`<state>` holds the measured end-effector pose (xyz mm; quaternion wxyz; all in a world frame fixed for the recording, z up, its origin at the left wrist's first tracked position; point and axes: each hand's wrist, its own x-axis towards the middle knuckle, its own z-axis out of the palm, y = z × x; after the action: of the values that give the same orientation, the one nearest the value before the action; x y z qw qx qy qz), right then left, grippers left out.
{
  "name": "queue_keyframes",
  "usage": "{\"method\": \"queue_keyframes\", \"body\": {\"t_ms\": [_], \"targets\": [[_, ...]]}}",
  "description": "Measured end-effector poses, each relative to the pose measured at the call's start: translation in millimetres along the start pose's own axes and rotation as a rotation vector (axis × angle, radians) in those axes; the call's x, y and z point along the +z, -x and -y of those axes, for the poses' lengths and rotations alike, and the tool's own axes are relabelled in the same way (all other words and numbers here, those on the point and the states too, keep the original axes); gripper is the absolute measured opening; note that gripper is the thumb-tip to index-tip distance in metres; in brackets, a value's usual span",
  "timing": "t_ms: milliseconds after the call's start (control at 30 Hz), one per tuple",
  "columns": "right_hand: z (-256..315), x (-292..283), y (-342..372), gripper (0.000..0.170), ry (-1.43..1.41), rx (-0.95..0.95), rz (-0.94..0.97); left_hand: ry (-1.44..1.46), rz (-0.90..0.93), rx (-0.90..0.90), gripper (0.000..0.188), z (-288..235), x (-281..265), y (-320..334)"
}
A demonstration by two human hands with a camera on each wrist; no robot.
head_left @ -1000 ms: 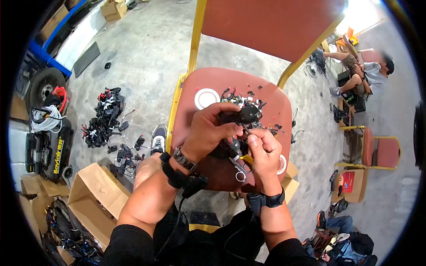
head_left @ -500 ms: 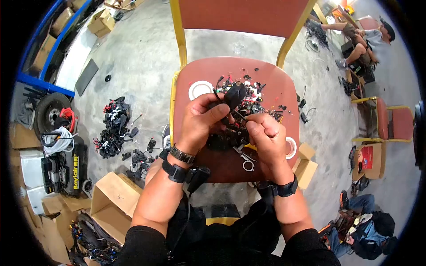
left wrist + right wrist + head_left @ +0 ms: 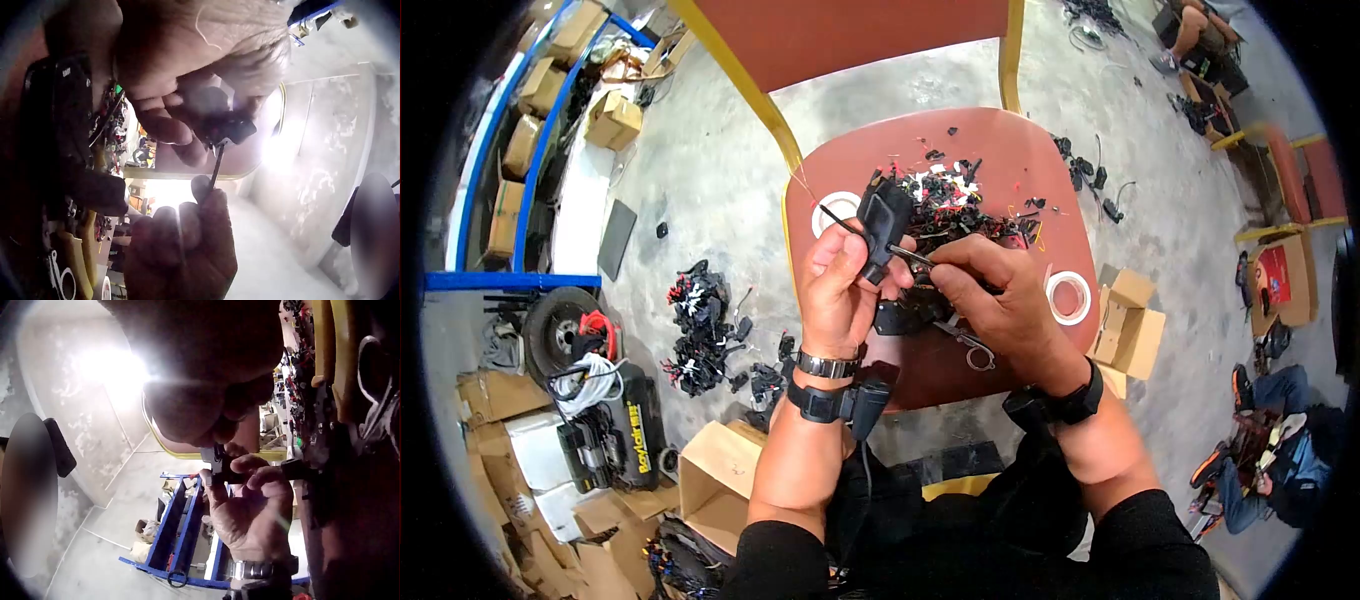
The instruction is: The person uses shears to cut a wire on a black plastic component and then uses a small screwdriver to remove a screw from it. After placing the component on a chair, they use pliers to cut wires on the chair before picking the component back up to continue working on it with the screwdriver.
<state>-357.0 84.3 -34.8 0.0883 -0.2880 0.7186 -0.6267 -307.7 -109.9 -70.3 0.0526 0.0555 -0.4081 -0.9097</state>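
My left hand (image 3: 837, 290) holds up a black plastic housing (image 3: 883, 222) with a rounded rectangular face. A thin black cable (image 3: 840, 219) passes by the thumb. My right hand (image 3: 1000, 300) pinches a thin metal rod (image 3: 912, 256) between thumb and fingers. In the left wrist view the rod's (image 3: 218, 165) end is right at the dark part (image 3: 234, 129). Below the hands is a heap of black connectors and wire bits (image 3: 955, 215) on a red chair seat (image 3: 1005, 145). A metal tool with a ring handle (image 3: 979, 358) lies near the seat's front.
White tape rolls (image 3: 1068, 298) sit at both sides of the seat. Piles of black parts (image 3: 700, 325) lie on the floor to the left. Open cardboard boxes (image 3: 1130, 325) stand beside the chair. A blue shelf (image 3: 510, 283) is at far left; people sit at the right.
The head view has swung, so the chair sits differently. My left hand has turned the black housing more upright, its broad face now showing. My right hand keeps the rod against it.
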Motion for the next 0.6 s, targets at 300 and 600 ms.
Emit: {"method": "queue_keyframes", "body": {"t_ms": [300, 600], "targets": [[2.1, 0.8, 2.4, 0.014, -0.033, 0.046, -0.005, 0.07, 0.001, 0.04, 0.043, 2.5, -1.8, -0.7], [-5.5, 4.0, 5.6, 0.015, -0.248, 0.122, -0.019, 0.09, -0.02, 0.021, 0.046, 4.7, -3.9, -2.2]]}}
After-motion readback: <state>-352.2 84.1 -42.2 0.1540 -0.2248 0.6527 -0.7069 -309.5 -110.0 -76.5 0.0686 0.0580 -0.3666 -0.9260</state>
